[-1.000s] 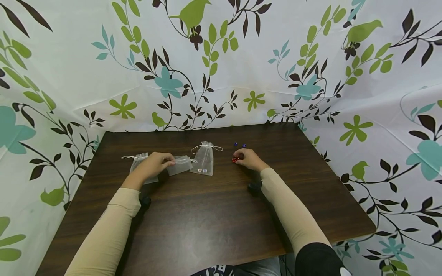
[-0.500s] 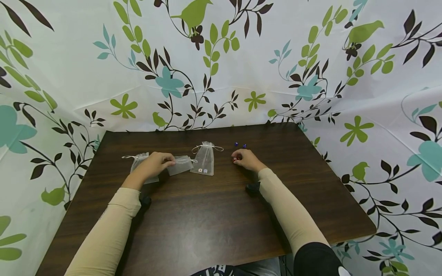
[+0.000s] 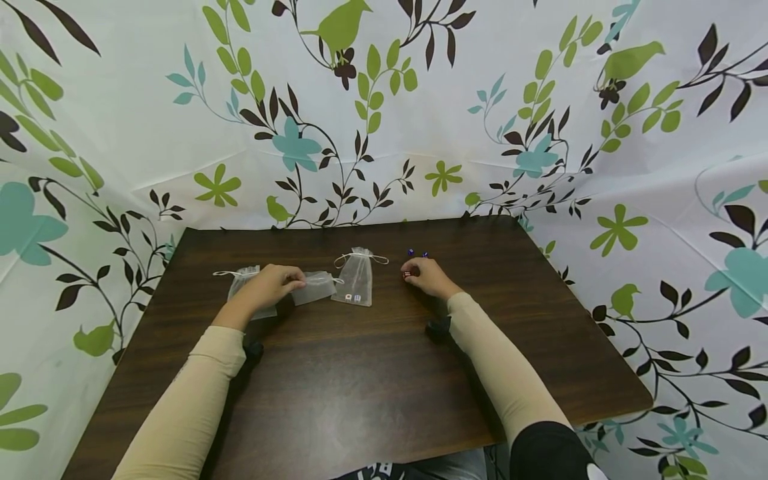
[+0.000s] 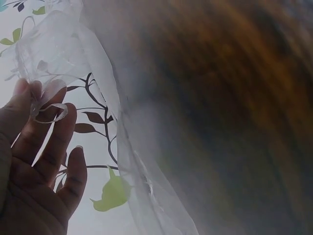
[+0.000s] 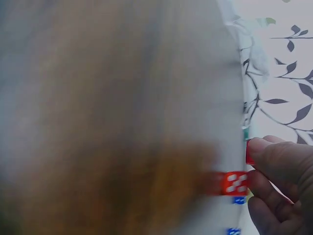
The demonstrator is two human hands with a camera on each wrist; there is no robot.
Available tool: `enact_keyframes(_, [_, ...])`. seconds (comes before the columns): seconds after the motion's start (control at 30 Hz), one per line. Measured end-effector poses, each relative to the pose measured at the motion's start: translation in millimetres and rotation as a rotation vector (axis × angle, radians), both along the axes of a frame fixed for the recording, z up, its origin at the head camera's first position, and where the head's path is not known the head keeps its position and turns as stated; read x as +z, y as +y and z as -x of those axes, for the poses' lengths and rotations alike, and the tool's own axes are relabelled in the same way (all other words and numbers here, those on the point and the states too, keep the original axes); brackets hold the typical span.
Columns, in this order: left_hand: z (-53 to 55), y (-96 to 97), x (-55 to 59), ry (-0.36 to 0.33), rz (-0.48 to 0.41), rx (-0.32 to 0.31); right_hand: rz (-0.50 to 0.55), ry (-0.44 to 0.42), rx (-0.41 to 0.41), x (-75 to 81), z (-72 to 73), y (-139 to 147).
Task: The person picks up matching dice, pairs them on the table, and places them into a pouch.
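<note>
1. A red die (image 5: 250, 152) is pinched between the thumb and a finger of the right hand (image 3: 435, 277), to the right of the bags; whether it is clear of the table (image 3: 336, 373) cannot be told.
2. A 2nd red die (image 5: 235, 183) is seen right at the lower fingers of that hand; whether it is gripped as well cannot be told. If the pinch were loosened to gather both, either die could be dropped or sent rolling.
3. Just beyond the right hand, 2 blue dice (image 3: 411, 253) are set near the table's far edge. They could be knocked toward that edge by a sweep of the knuckles.
4. A sheer bag (image 3: 316, 288) is grasped by the left hand (image 3: 267, 290) between thumb and fingertips, with a string loop (image 4: 56, 113) beside the pinch. The thin fabric could be lost from so light a hold, or a finger could be snagged by the loop.
5. Just beside it, a drawstring bag (image 3: 354, 275) is laid with 2 small cubes (image 3: 357, 298) inside; it could be dragged if its cord were caught.
6. A 3rd bag (image 3: 243, 273) is partly hidden by the left hand and could be shifted by the wrist.
</note>
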State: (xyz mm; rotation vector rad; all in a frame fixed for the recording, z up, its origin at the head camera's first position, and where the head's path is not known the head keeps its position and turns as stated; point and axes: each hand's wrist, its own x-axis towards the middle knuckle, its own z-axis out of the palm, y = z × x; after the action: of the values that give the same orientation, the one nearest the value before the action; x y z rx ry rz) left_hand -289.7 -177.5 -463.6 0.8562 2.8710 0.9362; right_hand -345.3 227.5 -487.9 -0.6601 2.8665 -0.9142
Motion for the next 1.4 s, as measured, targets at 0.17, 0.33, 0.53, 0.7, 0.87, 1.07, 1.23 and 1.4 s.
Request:
enact_keyframes(0.17, [-0.3,-0.1,0.0,-0.009,0.000,0.008,0.006,0.033,0.022,16.6,5.1,-8.6])
enact_keyframes(0.33, [-0.6,-1.5,-0.1,-0.016,0.009,0.013,0.020,0.078,0.056,36.7,9.3,-23.8])
enact_keyframes(0.53, [-2.4,-2.6,0.7,-0.022,0.008,0.017,-0.009,0.140,0.139,59.5,9.0,-58.8])
enact_keyframes(0.7, [-4.3,-1.2,3.0,-0.025,0.009,0.018,-0.080,0.171,0.217,76.6,2.4,-96.1])
enact_keyframes(0.87, [-4.4,-0.4,3.2,-0.016,0.011,0.013,-0.069,0.185,0.298,92.1,-5.4,-126.5])
enact_keyframes(1.07, [-3.0,1.7,3.1,0.015,0.008,-0.010,-0.093,0.194,0.362,101.7,-10.0,-152.3])
enact_keyframes(1.23, [-2.6,3.6,4.0,0.022,0.009,-0.021,-0.115,0.175,0.384,101.8,-10.7,-165.1])
enact_keyframes(1.4, [-2.9,4.8,4.5,0.031,0.005,-0.019,-0.126,0.132,0.394,97.7,-13.1,-172.3])
